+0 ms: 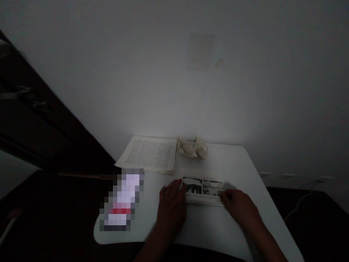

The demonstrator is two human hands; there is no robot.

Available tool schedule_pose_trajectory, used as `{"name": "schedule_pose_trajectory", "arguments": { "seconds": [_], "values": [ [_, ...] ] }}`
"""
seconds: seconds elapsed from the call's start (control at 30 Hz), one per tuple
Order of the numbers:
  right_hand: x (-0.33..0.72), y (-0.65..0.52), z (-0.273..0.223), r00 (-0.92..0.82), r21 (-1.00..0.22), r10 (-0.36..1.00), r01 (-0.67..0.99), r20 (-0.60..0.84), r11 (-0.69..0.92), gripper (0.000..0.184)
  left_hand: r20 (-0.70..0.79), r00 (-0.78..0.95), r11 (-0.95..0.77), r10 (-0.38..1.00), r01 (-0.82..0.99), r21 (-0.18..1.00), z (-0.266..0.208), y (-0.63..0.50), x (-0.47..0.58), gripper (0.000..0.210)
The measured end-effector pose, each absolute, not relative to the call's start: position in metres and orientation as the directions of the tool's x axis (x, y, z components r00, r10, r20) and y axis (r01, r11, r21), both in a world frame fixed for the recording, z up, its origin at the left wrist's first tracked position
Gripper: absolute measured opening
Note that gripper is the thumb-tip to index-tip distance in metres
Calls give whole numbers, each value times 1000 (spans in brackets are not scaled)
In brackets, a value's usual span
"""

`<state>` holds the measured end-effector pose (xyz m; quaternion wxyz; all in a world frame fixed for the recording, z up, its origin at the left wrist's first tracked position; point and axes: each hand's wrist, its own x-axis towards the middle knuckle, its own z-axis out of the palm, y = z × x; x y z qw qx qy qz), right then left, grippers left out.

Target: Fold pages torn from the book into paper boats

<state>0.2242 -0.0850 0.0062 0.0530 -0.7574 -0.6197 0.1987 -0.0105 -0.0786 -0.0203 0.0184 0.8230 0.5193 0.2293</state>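
Observation:
A strip of printed paper (203, 198) lies on the white table in front of me, with dark pictures and lines of text on its upper face. It looks folded, with a straight crease along its near side. My left hand (171, 202) grips its left edge, thumb against the paper and fingers bent beside it. At the right edge, my right hand (238, 205) pinches the paper between thumb and forefinger. Beyond the strip, a folded paper piece with raised points (193, 148) stands near the wall.
A stack of printed pages (149, 154) lies at the back left of the white table (231, 158). A blurred-out phone-like device (122, 200) rests at the left. The wall (152, 72) borders the table's back edge. A pale cable (300, 200) hangs to the right.

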Motion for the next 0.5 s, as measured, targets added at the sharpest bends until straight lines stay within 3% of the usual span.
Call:
{"name": "schedule_pose_trajectory", "arguments": {
  "seconds": [0.5],
  "values": [
    [224,-84,6,163,-326,958,916,-235,-235,40,337,333,-438,881,842,313,-19,-79,-9,35]
  ]
}}
